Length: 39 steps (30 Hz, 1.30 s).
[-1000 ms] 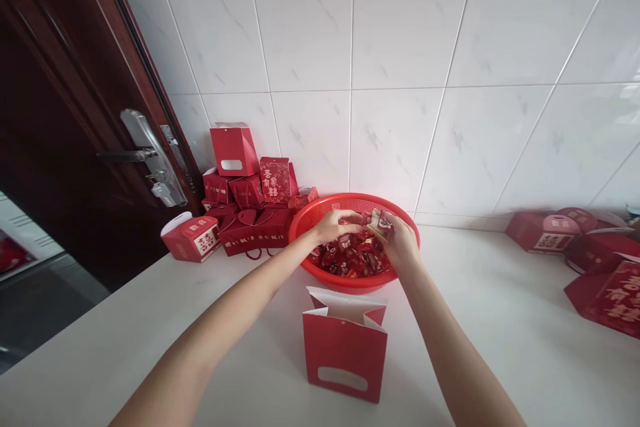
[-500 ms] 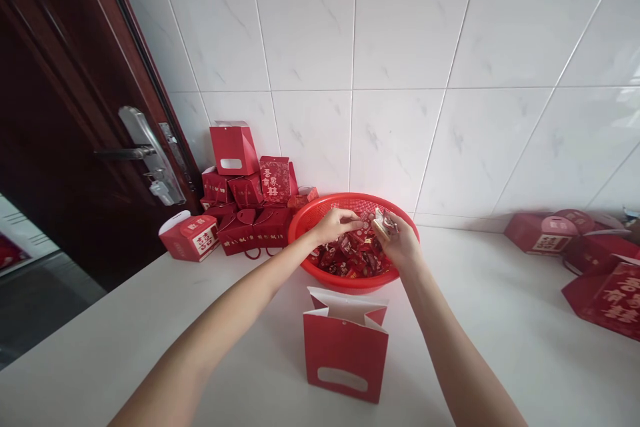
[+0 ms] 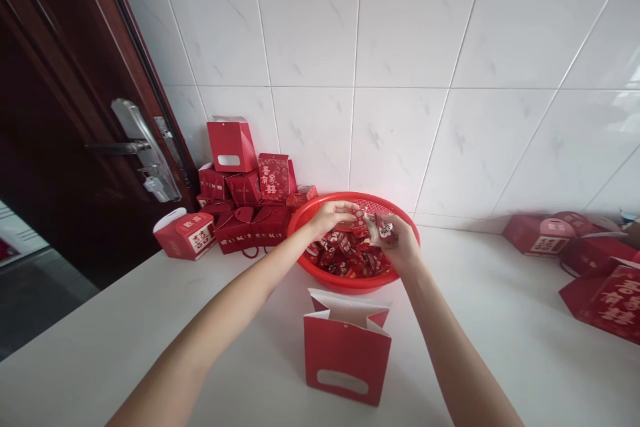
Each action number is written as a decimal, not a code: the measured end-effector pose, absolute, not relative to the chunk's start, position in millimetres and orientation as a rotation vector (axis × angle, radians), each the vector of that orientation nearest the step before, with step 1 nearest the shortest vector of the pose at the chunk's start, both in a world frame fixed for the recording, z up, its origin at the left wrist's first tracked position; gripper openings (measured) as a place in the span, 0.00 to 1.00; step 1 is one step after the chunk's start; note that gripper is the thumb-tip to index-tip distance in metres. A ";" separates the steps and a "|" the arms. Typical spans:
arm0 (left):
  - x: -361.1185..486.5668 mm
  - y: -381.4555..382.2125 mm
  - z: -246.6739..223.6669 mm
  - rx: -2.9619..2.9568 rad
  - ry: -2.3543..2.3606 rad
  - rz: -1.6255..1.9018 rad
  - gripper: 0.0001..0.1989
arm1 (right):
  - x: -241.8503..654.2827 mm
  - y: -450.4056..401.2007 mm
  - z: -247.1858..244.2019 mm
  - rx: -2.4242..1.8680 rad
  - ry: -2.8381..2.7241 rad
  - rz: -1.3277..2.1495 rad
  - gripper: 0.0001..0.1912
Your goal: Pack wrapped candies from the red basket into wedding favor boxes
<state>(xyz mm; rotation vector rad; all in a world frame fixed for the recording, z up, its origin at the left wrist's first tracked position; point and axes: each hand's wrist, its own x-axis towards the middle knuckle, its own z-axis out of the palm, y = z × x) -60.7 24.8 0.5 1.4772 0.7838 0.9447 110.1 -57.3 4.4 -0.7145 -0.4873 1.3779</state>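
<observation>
A red plastic basket (image 3: 345,285) stands on the white surface, heaped with red-wrapped candies (image 3: 347,253). Over its left side, my left hand (image 3: 330,217) pinches a red wrapped candy (image 3: 359,221) between thumb and fingers. My right hand (image 3: 403,243), over the basket's right side, is closed on wrapped candies (image 3: 379,229), one in a clear and white wrapper and one in red; their exact number is hidden by the fingers. In front of the basket a red paper gift box (image 3: 347,360) stands upright with its top open and an oval window facing me.
Red gift boxes (image 3: 253,230) are stacked against the tiled wall (image 3: 390,140) at the left. More red boxes (image 3: 600,293) sit at the right on the white tabletop (image 3: 465,320). A dark wooden door (image 3: 65,80) with a metal handle (image 3: 145,147) is at the far left.
My right hand has turned a little, so a red and white wrapper shows where a gold one was visible. My left hand has shifted slightly left and up, a red candy now visible at its fingertips.
</observation>
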 end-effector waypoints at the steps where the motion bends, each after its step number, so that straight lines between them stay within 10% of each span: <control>1: -61.2 25.6 0.0 1.481 0.786 0.975 0.16 | 110.5 -57.4 4.7 -0.716 -0.495 1.377 0.03; 29: -30.5 28.8 8.5 1.975 0.748 0.850 0.18 | 116.0 -48.0 -8.6 -0.643 -0.446 1.039 0.11; 39: -11.4 47.9 -21.2 2.311 0.990 0.283 0.19 | 117.7 -46.6 -10.7 -0.701 -0.241 0.930 0.10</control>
